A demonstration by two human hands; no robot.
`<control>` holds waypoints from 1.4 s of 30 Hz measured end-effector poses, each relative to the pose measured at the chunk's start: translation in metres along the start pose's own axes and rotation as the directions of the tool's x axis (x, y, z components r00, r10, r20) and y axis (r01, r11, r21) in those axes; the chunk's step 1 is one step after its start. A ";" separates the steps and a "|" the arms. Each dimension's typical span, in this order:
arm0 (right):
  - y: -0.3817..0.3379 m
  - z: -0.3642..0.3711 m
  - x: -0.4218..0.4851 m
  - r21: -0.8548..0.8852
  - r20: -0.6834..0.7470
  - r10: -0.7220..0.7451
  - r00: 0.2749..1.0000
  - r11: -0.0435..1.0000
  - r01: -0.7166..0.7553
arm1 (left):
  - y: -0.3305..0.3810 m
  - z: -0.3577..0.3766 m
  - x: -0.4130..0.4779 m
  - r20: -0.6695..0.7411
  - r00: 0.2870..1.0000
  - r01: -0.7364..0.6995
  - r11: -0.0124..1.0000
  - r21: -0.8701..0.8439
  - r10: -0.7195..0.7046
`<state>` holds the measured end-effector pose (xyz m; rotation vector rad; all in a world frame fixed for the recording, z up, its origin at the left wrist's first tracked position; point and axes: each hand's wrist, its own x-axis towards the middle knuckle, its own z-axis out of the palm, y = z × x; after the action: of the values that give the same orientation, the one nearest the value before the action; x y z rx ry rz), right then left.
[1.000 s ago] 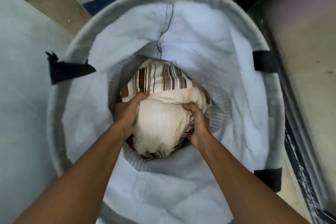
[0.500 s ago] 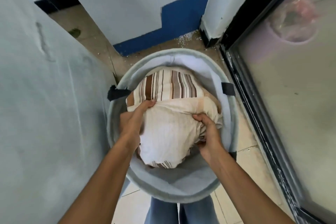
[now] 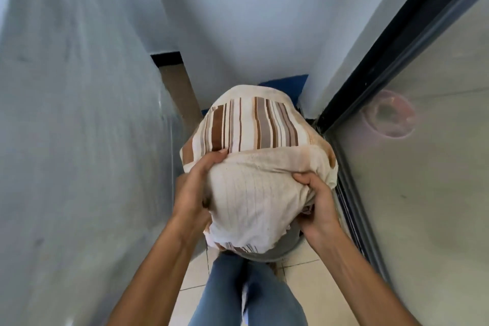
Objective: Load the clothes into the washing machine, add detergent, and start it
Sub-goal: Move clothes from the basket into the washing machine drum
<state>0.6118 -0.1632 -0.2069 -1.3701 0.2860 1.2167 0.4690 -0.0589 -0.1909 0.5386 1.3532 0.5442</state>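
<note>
Narrow passage: grey wall [image 3: 79,140] to L of the left hand [image 3: 193,190], glass door [image 3: 423,193] w/ black frame to R of the right hand [image 3: 317,204], tiled floor [image 3: 317,286] below both. No washer in view, so can't tell which way the load must go. Bundle [image 3: 259,167] sits btwn the hands & fwd of them, over the basket [image 3: 270,254], of which only a grey sliver of rim shows. Long axis runs away from the wrists; both hands on it, neither nearer. Cream cloth over brown/grey/white striped fabric, stained at edges, bulky & soft, so prob. apt to sag. Left hand grips its L flank, thumb on top; right hand pinches a fold on the R.
</note>
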 end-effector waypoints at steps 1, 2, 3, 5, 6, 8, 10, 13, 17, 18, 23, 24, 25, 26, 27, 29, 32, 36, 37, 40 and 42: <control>-0.009 0.005 -0.016 0.005 0.019 -0.016 1.000 1.000 0.016 | 0.009 -0.001 -0.017 -0.001 1.000 -0.025 0.999 -0.021 0.025; -0.017 0.009 -0.031 0.005 0.033 -0.029 0.999 1.000 0.029 | 0.018 -0.001 -0.032 -0.008 0.999 -0.047 0.998 -0.045 0.047; -0.025 0.013 -0.044 0.007 0.041 -0.039 0.998 0.999 0.039 | 0.026 0.000 -0.046 -0.014 0.997 -0.071 0.995 -0.064 0.071; -0.042 0.022 -0.073 0.014 0.067 -0.062 0.996 0.998 0.061 | 0.043 0.000 -0.076 -0.021 0.992 -0.123 0.988 -0.096 0.122; -0.049 0.027 -0.086 0.019 0.095 -0.073 0.993 0.997 0.071 | 0.052 -0.001 -0.090 -0.020 0.989 -0.148 0.983 -0.109 0.147; -0.062 0.034 -0.109 0.025 0.145 -0.098 0.985 0.995 0.095 | 0.066 -0.001 -0.113 0.000 0.982 -0.187 0.973 -0.135 0.189; -0.077 0.042 -0.132 0.037 0.188 -0.119 0.975 0.993 0.114 | 0.081 -0.003 -0.136 0.020 0.975 -0.217 0.963 -0.157 0.223; -0.098 0.054 -0.165 0.053 0.242 -0.136 0.961 0.990 0.127 | 0.103 -0.004 -0.170 0.056 0.955 -0.274 0.939 -0.206 0.291; -0.126 0.076 -0.202 0.057 0.361 -0.178 0.915 0.984 0.169 | 0.135 -0.008 -0.216 0.052 0.916 -0.368 0.886 -0.282 0.397; -0.131 0.082 -0.208 0.057 0.395 -0.187 0.900 0.982 0.179 | 0.142 -0.010 -0.227 0.038 0.909 -0.384 0.871 -0.305 0.414; -0.147 0.135 -0.249 0.094 0.548 -0.218 0.808 0.975 0.199 | 0.182 -0.039 -0.268 -0.003 0.830 -0.512 0.758 -0.404 0.558; -0.147 0.149 -0.257 0.091 0.570 -0.231 0.788 0.971 0.219 | 0.190 -0.046 -0.276 -0.030 0.809 -0.544 0.728 -0.417 0.587; -0.147 0.163 -0.266 0.090 0.591 -0.238 0.771 0.969 0.230 | 0.196 -0.056 -0.279 -0.040 0.780 -0.581 0.698 -0.419 0.625; -0.145 0.178 -0.272 0.085 0.617 -0.239 0.749 0.967 0.239 | 0.204 -0.065 -0.286 -0.065 0.762 -0.605 0.672 -0.427 0.645; -0.142 0.192 -0.279 0.080 0.645 -0.235 0.727 0.967 0.242 | 0.211 -0.076 -0.289 -0.079 0.741 -0.627 0.644 -0.439 0.667; -0.131 0.220 -0.289 0.064 0.693 -0.217 0.687 0.968 0.241 | 0.222 -0.102 -0.292 -0.114 0.719 -0.647 0.599 -0.472 0.686; -0.104 0.265 -0.297 0.047 0.727 -0.173 0.664 0.978 0.204 | 0.239 -0.155 -0.281 -0.182 0.725 -0.650 0.573 -0.500 0.664; -0.056 0.322 -0.307 0.027 0.745 -0.110 0.658 0.991 0.135 | 0.262 -0.221 -0.273 -0.197 0.744 -0.634 0.581 -0.511 0.638; -0.045 0.333 -0.310 0.023 0.749 -0.096 0.656 0.993 0.119 | 0.265 -0.235 -0.270 -0.199 0.749 -0.628 0.581 -0.517 0.632; -0.004 0.375 -0.311 0.007 0.741 -0.052 0.670 0.998 0.069 | 0.280 -0.290 -0.254 -0.187 0.758 -0.612 0.583 -0.534 0.625; 0.023 0.401 -0.308 0.009 0.730 -0.016 0.683 1.000 0.014 | 0.292 -0.323 -0.242 -0.216 0.759 -0.631 0.611 -0.478 0.614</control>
<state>0.2757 0.0180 0.1249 -0.7717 -0.3003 1.6464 0.1013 0.0217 0.1357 0.5349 0.9410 1.4708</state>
